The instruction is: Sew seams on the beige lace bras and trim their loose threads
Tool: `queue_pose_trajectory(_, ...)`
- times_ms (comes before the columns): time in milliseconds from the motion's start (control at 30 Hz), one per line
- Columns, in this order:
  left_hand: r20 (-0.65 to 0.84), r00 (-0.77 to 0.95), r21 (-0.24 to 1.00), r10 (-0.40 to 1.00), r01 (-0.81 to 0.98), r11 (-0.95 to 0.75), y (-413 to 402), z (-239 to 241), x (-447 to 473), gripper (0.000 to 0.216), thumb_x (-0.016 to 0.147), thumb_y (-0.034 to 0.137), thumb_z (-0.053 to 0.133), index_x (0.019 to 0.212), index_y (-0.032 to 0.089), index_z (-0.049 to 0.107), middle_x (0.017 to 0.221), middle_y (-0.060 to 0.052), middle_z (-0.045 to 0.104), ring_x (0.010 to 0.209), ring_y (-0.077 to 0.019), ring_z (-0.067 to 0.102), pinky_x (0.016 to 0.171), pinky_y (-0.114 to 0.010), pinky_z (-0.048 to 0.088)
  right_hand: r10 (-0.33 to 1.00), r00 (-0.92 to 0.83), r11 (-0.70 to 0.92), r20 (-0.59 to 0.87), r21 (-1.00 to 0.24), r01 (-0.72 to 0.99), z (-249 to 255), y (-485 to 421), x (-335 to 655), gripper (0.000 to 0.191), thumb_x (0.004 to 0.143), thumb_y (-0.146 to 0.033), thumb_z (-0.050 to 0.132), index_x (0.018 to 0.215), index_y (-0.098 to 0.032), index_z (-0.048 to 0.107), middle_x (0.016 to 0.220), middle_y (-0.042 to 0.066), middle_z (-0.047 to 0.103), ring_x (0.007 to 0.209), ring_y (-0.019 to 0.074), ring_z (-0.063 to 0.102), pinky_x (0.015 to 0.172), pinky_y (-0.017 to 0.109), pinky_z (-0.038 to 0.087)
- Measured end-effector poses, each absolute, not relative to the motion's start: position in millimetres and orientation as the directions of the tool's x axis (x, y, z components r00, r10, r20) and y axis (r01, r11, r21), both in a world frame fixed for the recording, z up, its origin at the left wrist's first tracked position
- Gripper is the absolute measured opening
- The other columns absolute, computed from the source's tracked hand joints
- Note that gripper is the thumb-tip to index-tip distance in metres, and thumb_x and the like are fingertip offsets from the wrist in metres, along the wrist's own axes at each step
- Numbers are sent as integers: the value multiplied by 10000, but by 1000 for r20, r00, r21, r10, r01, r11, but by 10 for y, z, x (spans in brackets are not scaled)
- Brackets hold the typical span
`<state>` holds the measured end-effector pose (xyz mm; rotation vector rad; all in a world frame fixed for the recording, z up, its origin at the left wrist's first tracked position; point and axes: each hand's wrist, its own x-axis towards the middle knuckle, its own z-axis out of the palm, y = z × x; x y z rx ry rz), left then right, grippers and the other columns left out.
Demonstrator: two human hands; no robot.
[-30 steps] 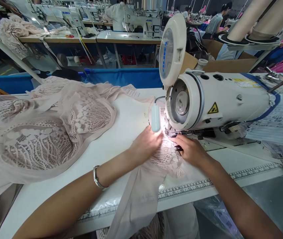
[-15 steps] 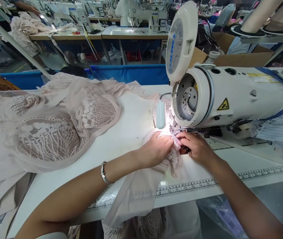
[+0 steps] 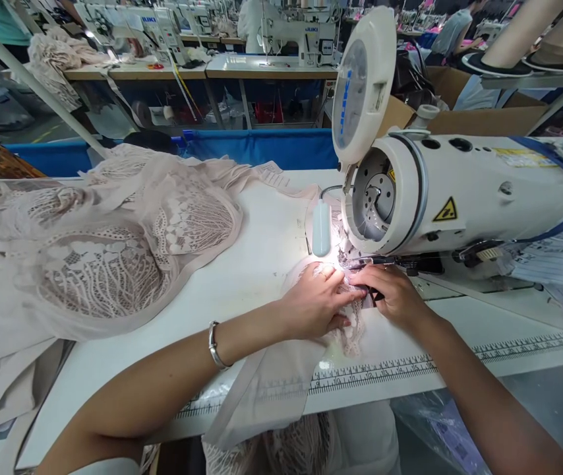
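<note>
A sewing machine (image 3: 479, 191) stands at the right, its round front cover (image 3: 364, 86) swung up. Pale pink lace fabric (image 3: 351, 330) lies under the needle area, and its sheer part (image 3: 266, 389) hangs over the table's front edge. My left hand (image 3: 316, 300) rests on this fabric with its fingers spread. Just below the presser foot, my right hand (image 3: 393, 293) pinches the fabric's edge between thumb and fingertips. A small dark object shows under the right fingers; its kind cannot be made out. A small lamp (image 3: 320, 227) lights the spot.
Lace garment pieces (image 3: 108, 270) are heaped on the left of the white table (image 3: 256, 264). A printed ruler tape (image 3: 375, 371) runs along the front edge. Blue cloth (image 3: 262, 148) hangs behind. Thread cones stand at upper right, near a cardboard box (image 3: 489, 120). Other people work farther back.
My left hand's fingers have spread and reach further right across the fabric. The right hand stays nearly in place by the presser foot. The view has shifted slightly.
</note>
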<state>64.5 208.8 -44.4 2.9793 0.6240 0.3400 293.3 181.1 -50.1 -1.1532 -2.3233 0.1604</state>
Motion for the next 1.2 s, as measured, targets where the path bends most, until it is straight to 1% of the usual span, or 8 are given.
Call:
queue_pose_trajectory(133, 194, 908, 140, 372, 350, -926, 2086, -432, 607, 539, 951, 489, 593, 1432, 255, 531, 1102, -116, 577, 1002, -290, 542, 924, -484, 405, 742, -503, 653, 444, -307, 692, -478, 1811, 2941, 381, 821, -7, 445, 969, -240, 708, 1000, 32, 772, 986, 218, 697, 905, 371, 542)
queue_pose_trajectory(300, 205, 900, 169, 384, 354, -920, 2077, -419, 576, 527, 961, 465, 583, 1299, 60, 574, 1114, -149, 604, 1036, -303, 543, 980, -501, 412, 700, -533, 688, 475, -250, 681, -472, 1816, 2971, 477, 713, 56, 416, 957, -237, 704, 1006, 20, 783, 981, 216, 711, 934, 381, 550)
queue_pose_trajectory(533, 252, 898, 273, 360, 291, -917, 2193, -425, 554, 275, 1010, 332, 524, 1149, 125, 642, 1152, -143, 639, 1108, -291, 555, 1000, -491, 405, 607, -566, 741, 558, -140, 656, -493, 1833, 2967, 453, 702, 82, 425, 929, -235, 655, 1062, 16, 778, 977, 205, 711, 888, 345, 560)
queue_pose_trajectory(700, 234, 902, 301, 362, 287, -909, 2375, -413, 517, 288, 1042, 304, 445, 1064, 142, 683, 1025, -105, 651, 911, -227, 578, 871, -399, 433, 645, -579, 716, 499, -128, 687, -500, 1824, 2953, 540, 633, 86, 396, 1000, -225, 641, 1117, 24, 768, 990, 231, 695, 836, 366, 563)
queue_pose_trajectory(833, 261, 895, 270, 362, 292, -917, 2441, -402, 489, 313, 1052, 306, 417, 1143, 173, 685, 1020, -107, 646, 875, -217, 570, 786, -360, 413, 673, -580, 689, 458, -103, 718, -510, 1822, 2937, 625, 602, 71, 397, 1108, -210, 630, 1141, 46, 758, 1031, 259, 683, 854, 396, 559)
queue_pose_trajectory(933, 311, 872, 212, 378, 324, -922, 2423, -420, 489, 284, 1042, 299, 441, 1140, 204, 690, 1052, -108, 651, 903, -229, 574, 760, -360, 393, 649, -585, 705, 485, -95, 703, -485, 1816, 2912, 574, 615, 83, 391, 1045, -214, 628, 1127, 42, 760, 1022, 249, 683, 837, 381, 555)
queue_pose_trajectory(1033, 333, 879, 175, 340, 297, -939, 2398, -442, 502, 275, 1031, 177, 414, 1056, 176, 688, 1088, -105, 666, 979, -229, 579, 779, -360, 394, 622, -586, 729, 520, -110, 676, -460, 1809, 2898, 522, 624, 95, 391, 967, -224, 622, 1090, 26, 764, 971, 229, 685, 792, 357, 551)
queue_pose_trajectory(1200, 326, 882, 154, 341, 306, -939, 2398, -439, 514, 263, 1022, 132, 401, 1056, 150, 661, 956, -81, 665, 881, -202, 575, 750, -341, 396, 646, -581, 711, 494, -115, 693, -501, 1820, 2926, 670, 593, 94, 388, 1129, -218, 642, 1085, 31, 761, 995, 250, 680, 829, 390, 564)
